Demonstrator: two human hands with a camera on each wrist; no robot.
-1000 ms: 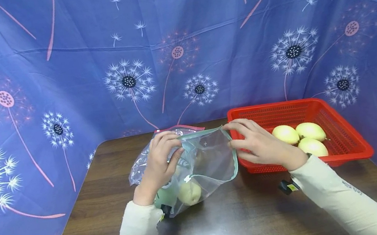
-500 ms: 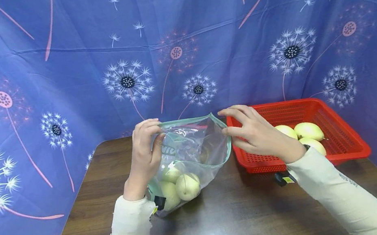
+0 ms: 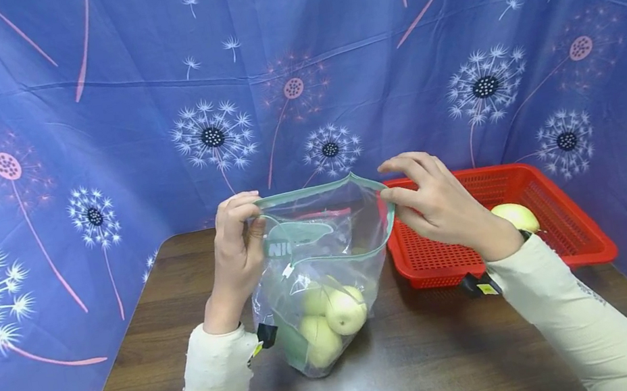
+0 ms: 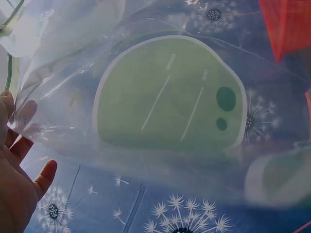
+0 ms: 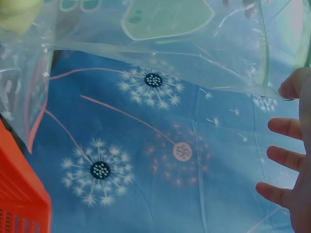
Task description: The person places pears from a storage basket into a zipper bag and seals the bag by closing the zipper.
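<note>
A clear zip bag (image 3: 326,272) with a mint-green rim hangs upright with its mouth spread wide. Several pale yellow-green fruits (image 3: 346,310), apples or pears, lie at its bottom. My left hand (image 3: 237,242) holds the rim at the left corner. Opposite it, my right hand (image 3: 444,202) holds the right side of the rim, its other fingers spread apart. A green printed patch on the zip bag (image 4: 170,97) fills much of the left wrist view. In the right wrist view, fingertips (image 5: 291,83) meet the bag's edge.
A red basket (image 3: 434,258) stands at the right, with a pale yellow fruit (image 3: 516,216) showing; my right hand and forearm cover part of it. Behind the bag lies another clear bag with a red zip (image 3: 325,213). A blue dandelion-print cloth (image 3: 146,147) encloses the wooden table (image 3: 182,298).
The bag has been lifted from a slanted position to upright and its mouth spread wider. My left hand shifted left and up; my right hand rose and moved slightly right.
</note>
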